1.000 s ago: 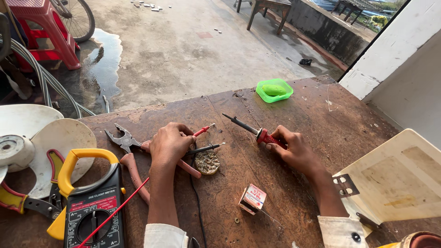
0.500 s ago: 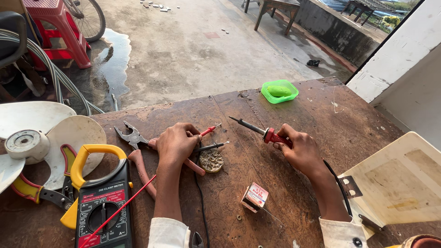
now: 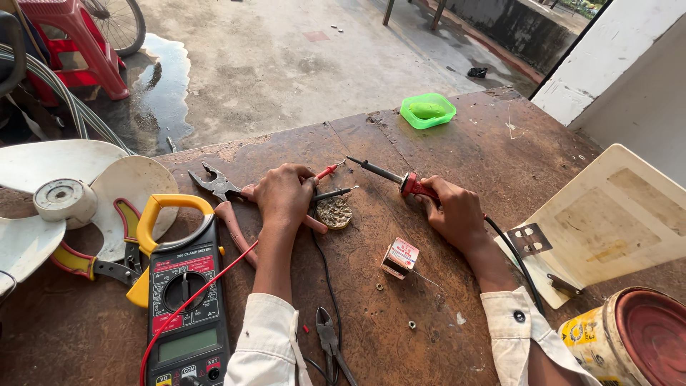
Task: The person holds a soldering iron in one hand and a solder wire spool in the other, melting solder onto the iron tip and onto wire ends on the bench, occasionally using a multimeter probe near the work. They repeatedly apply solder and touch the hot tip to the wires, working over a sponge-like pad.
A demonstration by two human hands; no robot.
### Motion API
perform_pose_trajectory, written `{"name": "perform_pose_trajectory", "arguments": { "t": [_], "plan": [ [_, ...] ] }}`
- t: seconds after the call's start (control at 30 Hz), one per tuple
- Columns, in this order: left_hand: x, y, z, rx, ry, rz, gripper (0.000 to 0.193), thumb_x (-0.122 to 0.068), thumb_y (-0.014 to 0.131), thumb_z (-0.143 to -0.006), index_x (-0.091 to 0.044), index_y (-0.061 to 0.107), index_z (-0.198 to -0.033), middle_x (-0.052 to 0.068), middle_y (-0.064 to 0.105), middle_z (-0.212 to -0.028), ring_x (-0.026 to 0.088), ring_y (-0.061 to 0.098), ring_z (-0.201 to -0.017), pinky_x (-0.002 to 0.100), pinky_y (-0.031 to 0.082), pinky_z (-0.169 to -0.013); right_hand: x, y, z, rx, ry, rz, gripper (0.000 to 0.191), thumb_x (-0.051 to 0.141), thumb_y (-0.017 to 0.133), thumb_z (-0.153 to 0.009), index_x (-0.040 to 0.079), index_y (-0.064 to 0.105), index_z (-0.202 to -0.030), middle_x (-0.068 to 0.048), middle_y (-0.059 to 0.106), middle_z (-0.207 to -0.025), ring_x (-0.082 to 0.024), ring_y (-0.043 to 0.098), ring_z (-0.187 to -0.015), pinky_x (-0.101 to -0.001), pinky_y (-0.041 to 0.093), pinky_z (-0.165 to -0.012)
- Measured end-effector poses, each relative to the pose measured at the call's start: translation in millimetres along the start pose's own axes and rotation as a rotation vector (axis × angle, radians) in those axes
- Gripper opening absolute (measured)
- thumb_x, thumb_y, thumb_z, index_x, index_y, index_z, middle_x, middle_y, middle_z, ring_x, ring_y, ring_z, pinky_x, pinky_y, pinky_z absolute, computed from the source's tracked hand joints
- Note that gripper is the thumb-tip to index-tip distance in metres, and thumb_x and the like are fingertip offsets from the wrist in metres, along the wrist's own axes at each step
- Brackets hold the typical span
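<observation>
My left hand (image 3: 284, 194) is closed around a red probe (image 3: 327, 171) and a black probe (image 3: 334, 193), whose tips point right over the brown table (image 3: 457, 143). Their red and black leads run back toward a clamp meter (image 3: 182, 293) with a yellow jaw at the lower left. My right hand (image 3: 451, 211) grips the red handle of a soldering iron (image 3: 389, 175), its dark tip aimed left toward the probes. A small round tin of brownish paste (image 3: 334, 212) lies just below the probe tips. Pink-handled pliers (image 3: 225, 200) lie under my left hand.
A small solder spool (image 3: 400, 257) lies between my forearms. A green dish (image 3: 427, 110) sits at the table's far edge, a white fan blade (image 3: 64, 193) at left, a cream panel (image 3: 614, 221) and a paint tin (image 3: 636, 343) at right. Cutters (image 3: 330, 343) lie near the front.
The view has shifted slightly. My right hand and the soldering iron have drifted a little toward the probes; my left hand stays on the probes.
</observation>
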State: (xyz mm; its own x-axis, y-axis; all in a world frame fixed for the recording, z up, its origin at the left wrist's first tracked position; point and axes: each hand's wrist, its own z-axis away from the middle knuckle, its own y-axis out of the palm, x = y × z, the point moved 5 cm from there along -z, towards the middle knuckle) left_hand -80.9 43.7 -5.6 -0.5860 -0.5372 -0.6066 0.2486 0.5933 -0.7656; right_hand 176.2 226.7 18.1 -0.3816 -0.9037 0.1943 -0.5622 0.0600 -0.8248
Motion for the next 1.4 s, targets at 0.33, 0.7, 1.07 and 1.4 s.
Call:
{"name": "perform_pose_trajectory", "arguments": {
  "t": [0.33, 0.7, 1.07, 1.4],
  "plan": [
    [0, 4, -5, 0.014, -0.013, 0.011, 0.019, -0.035, 0.078, -0.084, -0.028, 0.084, -0.1, 0.007, 0.079, -0.089, 0.028, 0.075, -0.088, 0.044, 0.057, -0.082, -8, -7, -7, 0.064, 0.023, 0.068, 0.024, 0.02, 0.077, -0.089, 0.011, 0.07, -0.11, -0.014, 0.077, -0.09, -0.034, 0.075, -0.081, -0.0458, 0.058, -0.072],
    [-3, 2, -4, 0.067, -0.049, 0.012, 0.018, -0.034, 0.077, -0.086, -0.027, 0.084, -0.101, 0.004, 0.08, -0.09, 0.024, 0.076, -0.089, 0.041, 0.056, -0.085, -8, -14, -11, 0.076, 0.001, 0.008, 0.02, 0.018, 0.076, -0.09, 0.01, 0.072, -0.108, -0.013, 0.079, -0.095, -0.031, 0.077, -0.085, -0.0437, 0.06, -0.075],
    [-1, 1, -5, 0.094, -0.057, 0.026, 0.019, -0.035, 0.078, -0.084, -0.028, 0.083, -0.102, 0.002, 0.08, -0.092, 0.023, 0.076, -0.09, 0.041, 0.057, -0.084, -9, -14, -13, 0.095, -0.025, 0.017, 0.022, 0.014, 0.073, -0.088, 0.009, 0.072, -0.109, -0.014, 0.078, -0.097, -0.033, 0.076, -0.086, -0.0444, 0.06, -0.076],
    [-1, 1, -6, 0.107, -0.058, 0.041, 0.02, -0.034, 0.078, -0.084, -0.029, 0.083, -0.103, 0.001, 0.08, -0.094, 0.022, 0.076, -0.091, 0.041, 0.056, -0.084, -12, -11, -14, 0.13, -0.009, 0.029, 0.021, 0.012, 0.072, -0.087, 0.01, 0.073, -0.108, -0.015, 0.078, -0.094, -0.032, 0.076, -0.082, -0.0448, 0.06, -0.076]
  ]
}}
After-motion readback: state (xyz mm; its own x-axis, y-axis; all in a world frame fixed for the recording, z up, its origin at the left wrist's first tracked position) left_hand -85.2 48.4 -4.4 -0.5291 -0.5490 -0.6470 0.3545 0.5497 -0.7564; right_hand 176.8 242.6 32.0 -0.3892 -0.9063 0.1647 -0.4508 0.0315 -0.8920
